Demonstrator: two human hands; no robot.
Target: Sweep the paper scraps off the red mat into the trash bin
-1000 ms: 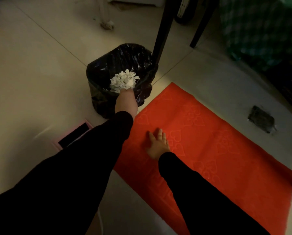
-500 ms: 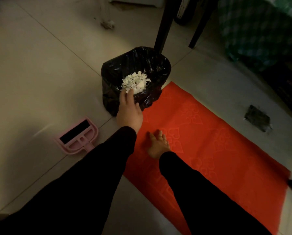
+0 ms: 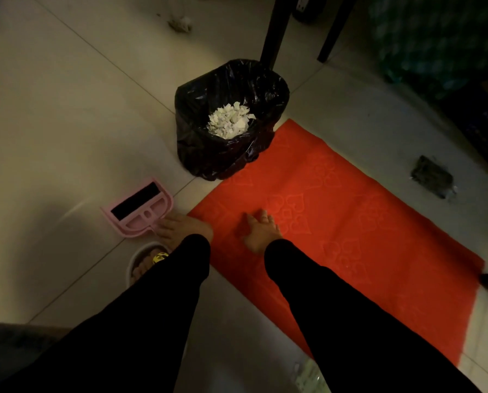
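Pale floor tiles carry the mat (image 3: 336,211), with the scraps (image 3: 229,121) heaped in the bin (image 3: 208,154). Right hand (image 3: 261,232) lies flat on the mat, fingers straight and empty; left hand (image 3: 184,229) touches the dustpan (image 3: 139,209) handle, grip unclear. Scraps look featherlight, best scooped.

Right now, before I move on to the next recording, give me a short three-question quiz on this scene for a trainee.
1. True or false: the paper scraps lie inside the trash bin.
2. The right hand rests on: A) the red mat B) the pink dustpan C) the bin rim.
3. Fill in: the left hand is beside the dustpan's ____.

Key: 1 true; 2 A; 3 handle.
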